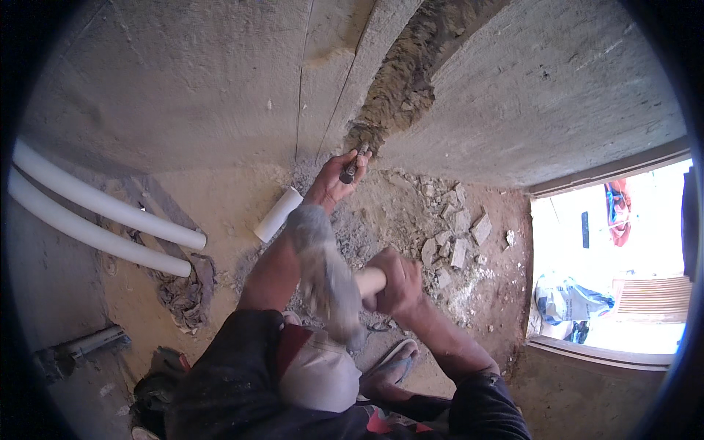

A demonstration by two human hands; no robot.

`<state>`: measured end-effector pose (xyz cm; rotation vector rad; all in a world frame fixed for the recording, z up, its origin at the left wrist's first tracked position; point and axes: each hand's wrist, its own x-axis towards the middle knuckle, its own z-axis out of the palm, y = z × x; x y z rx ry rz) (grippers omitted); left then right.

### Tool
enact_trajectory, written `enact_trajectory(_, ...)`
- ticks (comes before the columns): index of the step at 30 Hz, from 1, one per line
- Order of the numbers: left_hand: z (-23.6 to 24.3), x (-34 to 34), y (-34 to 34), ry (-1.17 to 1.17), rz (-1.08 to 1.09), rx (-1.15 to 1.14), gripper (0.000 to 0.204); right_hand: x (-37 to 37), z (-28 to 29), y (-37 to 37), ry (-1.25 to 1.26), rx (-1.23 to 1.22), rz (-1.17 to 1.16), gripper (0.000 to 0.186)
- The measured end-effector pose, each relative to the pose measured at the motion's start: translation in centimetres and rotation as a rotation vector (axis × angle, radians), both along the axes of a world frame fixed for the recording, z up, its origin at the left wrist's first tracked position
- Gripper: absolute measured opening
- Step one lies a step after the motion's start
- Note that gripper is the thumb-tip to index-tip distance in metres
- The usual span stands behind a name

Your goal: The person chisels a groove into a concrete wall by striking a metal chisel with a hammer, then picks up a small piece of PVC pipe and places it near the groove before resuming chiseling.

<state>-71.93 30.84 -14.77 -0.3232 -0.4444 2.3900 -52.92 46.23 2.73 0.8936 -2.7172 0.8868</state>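
My left hand is closed around a ribbed metal chisel, fingers curled about its shaft, the blunt round end facing back toward me. The chisel points into the lower end of a rough channel cut in the grey wall, just above the wall's bottom edge; I cannot tell whether its tip is touching. My right hand is wrapped tight around the pale handle of a hammer. The hammer's head, blurred, shows in front of my left forearm, well apart from the chisel.

On the dusty floor, a short white pipe lies just beside my left forearm. Two longer white pipes run side by side from the floor's left edge, near a crumpled dusty cloth or sack. Broken rubble is scattered right of my hands, near the wall's bottom edge. My sandalled foot stands below the hammer. Through the bright opening at the right, a plastic bag shows.
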Motion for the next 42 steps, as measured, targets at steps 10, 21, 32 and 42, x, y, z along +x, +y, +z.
enact_trajectory(10,3.1,1.9,-1.2,-0.088,-0.015,0.141,0.043,-1.1,1.2,-0.6,-0.132,0.063,-0.169,0.034)
enact_trajectory(21,-0.5,-0.8,-0.8,0.049,-0.143,-0.074,0.035,-0.4,3.5,-1.1,0.008,-0.120,-0.013,0.038)
enact_trajectory(32,0.5,-1.4,-0.3,0.364,-0.141,-0.634,0.029,-1.0,3.5,-1.1,-0.016,-0.015,0.071,0.040)
enact_trajectory(42,1.9,-0.2,-1.4,0.347,-0.054,-0.313,0.027,-4.2,-1.7,0.9,-0.221,0.500,-0.190,0.035)
